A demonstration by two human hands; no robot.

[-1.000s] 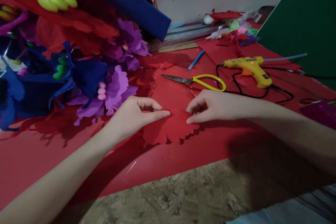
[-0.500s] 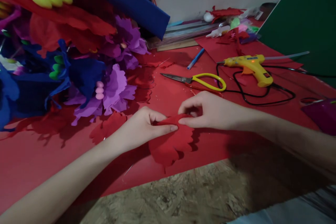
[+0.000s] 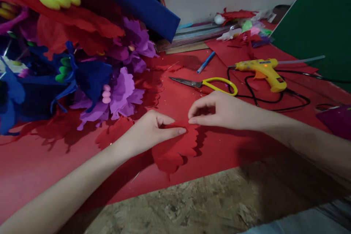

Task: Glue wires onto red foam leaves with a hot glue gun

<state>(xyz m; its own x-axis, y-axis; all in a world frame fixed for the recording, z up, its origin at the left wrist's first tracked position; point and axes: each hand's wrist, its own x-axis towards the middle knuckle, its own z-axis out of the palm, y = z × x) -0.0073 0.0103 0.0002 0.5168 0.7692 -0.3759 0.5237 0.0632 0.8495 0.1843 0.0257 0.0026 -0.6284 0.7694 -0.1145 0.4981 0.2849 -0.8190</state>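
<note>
A red petal with a scalloped edge (image 3: 171,150), of felt or foam by its look, hangs from my two hands above the red table covering. My left hand (image 3: 149,131) pinches its upper left part, the thumb lying on top. The thumb and fingertips of my right hand (image 3: 212,111) close on its upper right edge. Under my left wrist lies another red scalloped piece (image 3: 116,129). Yellow-handled scissors (image 3: 203,83) rest just beyond my right hand, with a yellow glue gun (image 3: 263,69) to their right.
Purple (image 3: 123,93), blue (image 3: 90,80) and red flowers (image 3: 79,33) crowd the left side. A blue pen (image 3: 206,62) lies behind the scissors. The glue gun's black cord (image 3: 297,95) loops to the right. A green board (image 3: 318,25) stands at the far right. The red covering (image 3: 219,164) ends near me.
My right hand has shifted slightly up along the petal's top edge, its fingers a little more extended. The petal has tilted slightly to the left. My left hand keeps its pinch.
</note>
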